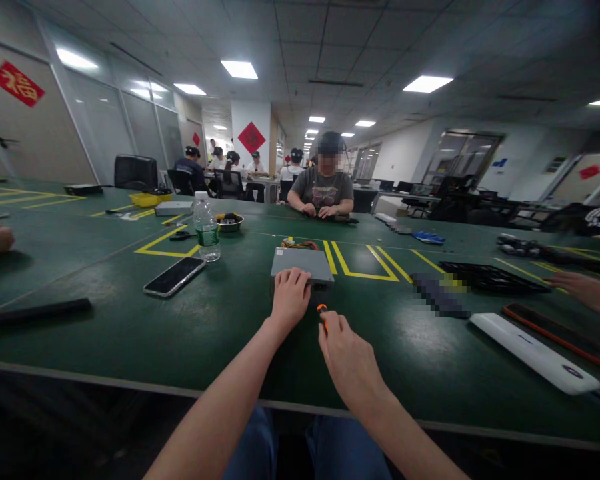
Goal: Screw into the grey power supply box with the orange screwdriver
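Note:
A grey metal computer power supply [307, 259] lies on the green table in front of me, with a bundle of coloured wires [300, 245] at its far side. My left hand [291, 293] holds it at the near left, its fingers over the top. Just to the right and nearer to me, my right hand [347, 347] is closed around an orange and black screwdriver [322, 309]. The orange end points up toward the box's near side, apart from it. My right palm hides the rest of the screwdriver.
Left of the box are a water bottle [207, 230], a phone [175, 276] and a metal bowl [229, 223] of small items. On the right lie a white power bar [533, 352] and a black grille-like panel [493, 277]. A person [325, 183] sits opposite; other people's hands show at both sides.

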Demonstrator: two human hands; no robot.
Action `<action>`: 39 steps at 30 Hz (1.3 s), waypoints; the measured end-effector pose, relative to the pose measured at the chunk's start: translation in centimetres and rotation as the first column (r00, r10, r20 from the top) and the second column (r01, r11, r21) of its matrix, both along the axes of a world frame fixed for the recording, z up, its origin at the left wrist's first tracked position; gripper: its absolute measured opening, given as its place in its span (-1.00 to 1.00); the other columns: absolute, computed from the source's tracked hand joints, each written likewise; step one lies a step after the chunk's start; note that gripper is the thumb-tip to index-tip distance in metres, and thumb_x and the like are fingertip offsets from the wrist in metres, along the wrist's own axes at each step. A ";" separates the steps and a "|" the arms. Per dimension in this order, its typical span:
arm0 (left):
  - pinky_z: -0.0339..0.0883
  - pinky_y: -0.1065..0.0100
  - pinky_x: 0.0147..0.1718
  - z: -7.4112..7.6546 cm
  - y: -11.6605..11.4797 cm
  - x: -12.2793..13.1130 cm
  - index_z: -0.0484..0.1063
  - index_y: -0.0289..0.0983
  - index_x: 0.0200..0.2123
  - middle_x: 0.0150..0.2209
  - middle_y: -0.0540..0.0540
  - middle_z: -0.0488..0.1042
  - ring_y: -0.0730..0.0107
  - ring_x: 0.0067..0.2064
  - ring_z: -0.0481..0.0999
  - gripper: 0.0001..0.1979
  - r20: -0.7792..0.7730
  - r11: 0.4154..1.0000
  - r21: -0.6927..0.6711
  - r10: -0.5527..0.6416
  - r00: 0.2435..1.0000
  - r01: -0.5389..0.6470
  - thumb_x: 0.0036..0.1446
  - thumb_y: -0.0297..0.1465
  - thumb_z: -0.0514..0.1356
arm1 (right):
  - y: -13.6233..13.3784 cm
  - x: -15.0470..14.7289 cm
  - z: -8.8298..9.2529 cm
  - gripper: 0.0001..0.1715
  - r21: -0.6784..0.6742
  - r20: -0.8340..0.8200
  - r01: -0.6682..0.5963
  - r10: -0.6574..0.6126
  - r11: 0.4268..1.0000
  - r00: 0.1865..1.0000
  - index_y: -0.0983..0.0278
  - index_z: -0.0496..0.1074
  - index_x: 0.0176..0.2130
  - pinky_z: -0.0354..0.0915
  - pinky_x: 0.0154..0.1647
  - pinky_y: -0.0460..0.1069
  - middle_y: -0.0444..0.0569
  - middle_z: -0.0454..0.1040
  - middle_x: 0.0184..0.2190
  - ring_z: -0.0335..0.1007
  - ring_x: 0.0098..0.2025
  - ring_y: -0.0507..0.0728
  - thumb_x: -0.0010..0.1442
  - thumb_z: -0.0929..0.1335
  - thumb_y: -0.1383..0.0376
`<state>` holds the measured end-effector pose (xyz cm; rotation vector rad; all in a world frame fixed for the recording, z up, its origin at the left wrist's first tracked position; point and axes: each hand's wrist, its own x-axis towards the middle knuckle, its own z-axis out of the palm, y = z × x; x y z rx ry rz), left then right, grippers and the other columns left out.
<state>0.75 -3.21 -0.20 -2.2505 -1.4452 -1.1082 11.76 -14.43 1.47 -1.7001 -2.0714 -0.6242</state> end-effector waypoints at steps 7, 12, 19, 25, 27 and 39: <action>0.10 0.17 -0.06 0.0 -0.1 0.1 0.29 -0.20 -0.13 -0.16 -0.08 0.35 0.23 -0.09 0.25 -0.78 -0.001 1.000 0.007 0.006 1.000 -0.006 0.11 -0.42 0.06 | -0.2 -0.5 -1.0 -0.80 -0.016 -0.528 -0.084 0.062 0.996 0.847 0.30 0.25 -0.19 0.28 -0.49 -0.06 0.01 0.45 -0.36 0.45 -0.39 0.13 0.22 0.16 0.28; 0.11 0.17 -0.08 0.0 0.0 0.2 0.30 -0.20 -0.14 -0.17 -0.09 0.36 0.21 -0.09 0.25 -0.78 0.001 1.000 0.005 0.023 1.000 -0.023 0.11 -0.42 0.07 | -0.4 -1.6 -2.7 -0.69 -0.060 -0.941 -0.291 0.043 0.955 0.335 0.24 0.25 -0.16 0.17 -0.68 -0.12 -0.18 0.32 -0.50 0.24 -0.68 -0.04 0.22 0.14 0.10; 0.11 0.18 -0.08 0.0 0.0 0.2 0.29 -0.18 -0.14 -0.17 -0.06 0.36 0.24 -0.10 0.26 -0.79 -0.007 1.000 0.006 0.016 1.000 -0.016 0.12 -0.41 0.08 | -0.5 -4.6 -1.9 -0.69 0.150 -0.791 -0.320 -0.080 0.936 -0.606 0.22 0.26 -0.26 -0.17 -0.83 -0.25 -0.34 0.17 -0.64 -0.12 -0.81 -0.20 0.06 0.31 0.09; 0.10 0.19 -0.07 0.0 0.0 0.1 0.29 -0.18 -0.14 -0.17 -0.06 0.36 0.24 -0.10 0.25 -0.80 -0.004 1.000 0.005 0.021 1.000 -0.021 0.13 -0.40 0.07 | -0.5 -4.3 0.6 -0.90 0.261 -0.323 -0.322 -0.232 0.910 -0.918 0.24 0.24 -0.34 -0.25 -0.84 -0.27 -0.35 0.12 -0.70 -0.18 -0.84 -0.21 0.19 0.18 0.30; 0.11 0.19 -0.08 0.0 0.0 0.1 0.29 -0.18 -0.14 -0.18 -0.05 0.36 0.24 -0.11 0.25 -0.80 -0.010 1.000 0.010 0.024 1.000 -0.024 0.13 -0.40 0.07 | -0.5 -4.1 0.8 -0.85 0.283 -0.241 -0.316 -0.252 0.905 -0.937 0.25 0.23 -0.37 -0.26 -0.84 -0.27 -0.35 0.11 -0.70 -0.18 -0.85 -0.22 0.21 0.14 0.32; 0.13 0.18 -0.09 -0.1 -0.1 0.1 0.30 -0.18 -0.14 -0.17 -0.08 0.35 0.23 -0.09 0.26 -0.79 0.014 1.000 0.024 0.020 1.000 -0.020 0.12 -0.41 0.07 | -1.0 -2.5 -1.0 -0.87 0.263 -0.484 -0.348 -0.190 0.900 -0.854 0.24 0.28 -0.32 -0.19 -0.79 -0.26 -0.32 0.19 -0.67 -0.14 -0.81 -0.21 0.06 0.31 0.27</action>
